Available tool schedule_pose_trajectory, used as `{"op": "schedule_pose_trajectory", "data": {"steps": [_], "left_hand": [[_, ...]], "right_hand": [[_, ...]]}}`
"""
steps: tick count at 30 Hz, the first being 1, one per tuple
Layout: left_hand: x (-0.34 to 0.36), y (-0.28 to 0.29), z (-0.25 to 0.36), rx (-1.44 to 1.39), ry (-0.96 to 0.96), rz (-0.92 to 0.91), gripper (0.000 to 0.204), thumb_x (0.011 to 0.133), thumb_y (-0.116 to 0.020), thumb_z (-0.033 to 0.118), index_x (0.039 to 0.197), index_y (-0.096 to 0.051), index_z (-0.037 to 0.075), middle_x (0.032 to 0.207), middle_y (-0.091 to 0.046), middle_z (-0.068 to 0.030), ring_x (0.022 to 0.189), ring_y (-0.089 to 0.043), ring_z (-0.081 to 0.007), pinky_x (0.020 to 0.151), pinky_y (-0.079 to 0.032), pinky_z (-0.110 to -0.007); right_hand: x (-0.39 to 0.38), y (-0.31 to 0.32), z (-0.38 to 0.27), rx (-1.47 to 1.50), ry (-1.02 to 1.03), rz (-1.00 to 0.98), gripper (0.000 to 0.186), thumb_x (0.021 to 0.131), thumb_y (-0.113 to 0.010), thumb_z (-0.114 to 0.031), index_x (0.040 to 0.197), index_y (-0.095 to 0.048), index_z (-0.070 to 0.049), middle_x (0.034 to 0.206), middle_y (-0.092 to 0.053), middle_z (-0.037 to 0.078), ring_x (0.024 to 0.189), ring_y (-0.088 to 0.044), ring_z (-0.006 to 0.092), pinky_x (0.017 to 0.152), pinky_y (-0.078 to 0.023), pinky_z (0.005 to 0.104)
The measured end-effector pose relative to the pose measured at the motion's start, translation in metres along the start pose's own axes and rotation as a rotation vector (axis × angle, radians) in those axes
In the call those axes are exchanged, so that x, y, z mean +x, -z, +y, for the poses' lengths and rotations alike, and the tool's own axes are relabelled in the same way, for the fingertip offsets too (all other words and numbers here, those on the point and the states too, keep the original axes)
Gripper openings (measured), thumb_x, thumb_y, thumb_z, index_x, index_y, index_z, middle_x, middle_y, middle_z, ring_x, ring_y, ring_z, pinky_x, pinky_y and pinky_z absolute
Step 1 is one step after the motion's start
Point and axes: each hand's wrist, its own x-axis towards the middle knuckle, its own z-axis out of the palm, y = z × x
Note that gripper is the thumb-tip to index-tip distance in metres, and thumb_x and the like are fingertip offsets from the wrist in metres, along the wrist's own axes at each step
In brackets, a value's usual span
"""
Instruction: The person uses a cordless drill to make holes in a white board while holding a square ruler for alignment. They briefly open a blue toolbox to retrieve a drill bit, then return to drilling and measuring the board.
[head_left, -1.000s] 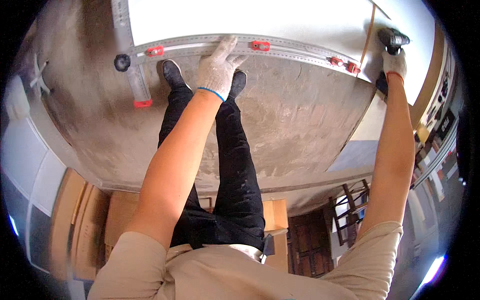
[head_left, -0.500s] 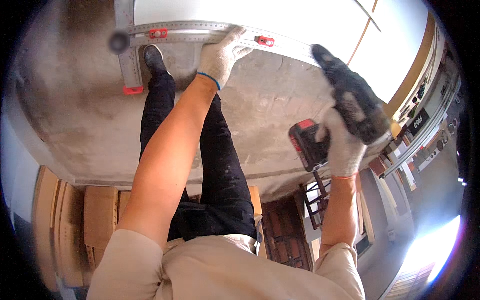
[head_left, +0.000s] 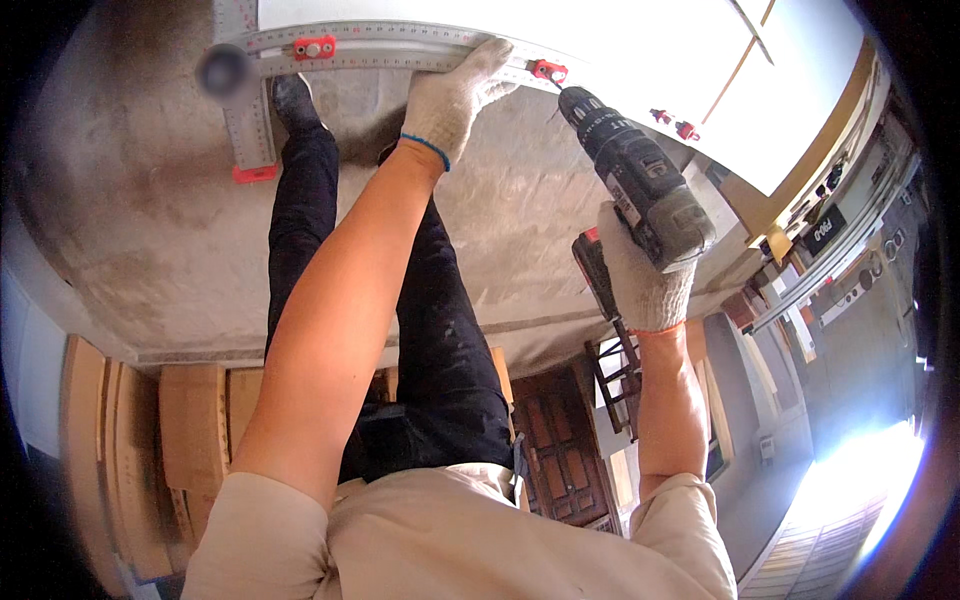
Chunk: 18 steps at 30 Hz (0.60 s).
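My left hand [head_left: 452, 108], in a white knit glove, is closed over a T-shaped metal ruler [head_left: 400, 46] along the near edge of a white panel [head_left: 640, 35]. The ruler carries two red guide blocks, one left of this hand and a right-hand block [head_left: 549, 71] just beyond my fingers. My gloved right hand [head_left: 640, 270] grips a black cordless drill [head_left: 650, 190] by its handle. The drill points up and left, its thin bit at the right-hand block; whether it has entered a hole I cannot tell. Two small red-and-black pieces [head_left: 687, 130] lie on the panel near its edge.
My legs and shoes are below the ruler, over a stained concrete floor [head_left: 520, 230]. Cardboard boxes [head_left: 195, 420] stand at the lower left. A dark stool [head_left: 612, 385] is under my right forearm, and a long metal rail [head_left: 830, 275] runs at the right.
The drill has swung left, bringing its tip from the panel edge to the right-hand red block. My left hand still holds the ruler. The two small red-and-black pieces have come into sight.
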Motion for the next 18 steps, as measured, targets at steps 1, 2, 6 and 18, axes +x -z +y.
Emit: {"op": "schedule_pose_trajectory", "data": {"steps": [1,2,6,18], "left_hand": [[0.0002,-0.0022,0.0000,0.063,0.001,0.016,0.045,0.101,-0.073,0.008,0.135,-0.056,-0.018,0.138,-0.063,-0.0289,0.130,-0.065,-0.0422,0.113,-0.055,-0.057],[0.0001,-0.0042,0.0002,0.129,0.007,0.023,0.046,0.101,-0.073,0.009,0.135,-0.057,-0.017,0.137,-0.063,-0.0285,0.129,-0.065,-0.0419,0.113,-0.055,-0.057],[-0.0003,-0.0077,0.0012,0.205,0.001,0.060,0.044,0.101,-0.073,0.007,0.134,-0.057,-0.018,0.135,-0.064,-0.0277,0.126,-0.067,-0.0413,0.113,-0.055,-0.056],[-0.0015,-0.0109,0.0026,0.208,0.006,0.087,0.045,0.102,-0.072,0.009,0.135,-0.057,-0.018,0.135,-0.065,-0.0265,0.126,-0.067,-0.0406,0.112,-0.057,-0.053]], "right_hand": [[0.0006,-0.0007,0.0008,-0.002,0.012,0.002,0.018,0.091,-0.077,-0.010,0.106,-0.076,-0.001,0.087,-0.077,0.012,0.076,-0.076,0.0230,0.070,-0.059,0.0357],[0.0009,-0.0012,0.0014,0.000,0.015,0.013,0.017,0.091,-0.077,-0.010,0.106,-0.076,-0.001,0.086,-0.077,0.012,0.076,-0.076,0.0232,0.070,-0.059,0.0358],[0.0000,-0.0033,0.0024,0.016,0.016,0.054,0.017,0.090,-0.077,-0.010,0.105,-0.077,-0.001,0.087,-0.077,0.013,0.076,-0.076,0.0237,0.070,-0.059,0.0360],[0.0059,-0.0093,0.0004,0.018,-0.049,0.012,0.015,0.090,-0.078,-0.010,0.102,-0.077,-0.001,0.091,-0.078,0.015,0.079,-0.076,0.0290,0.074,-0.060,0.0378]]}}
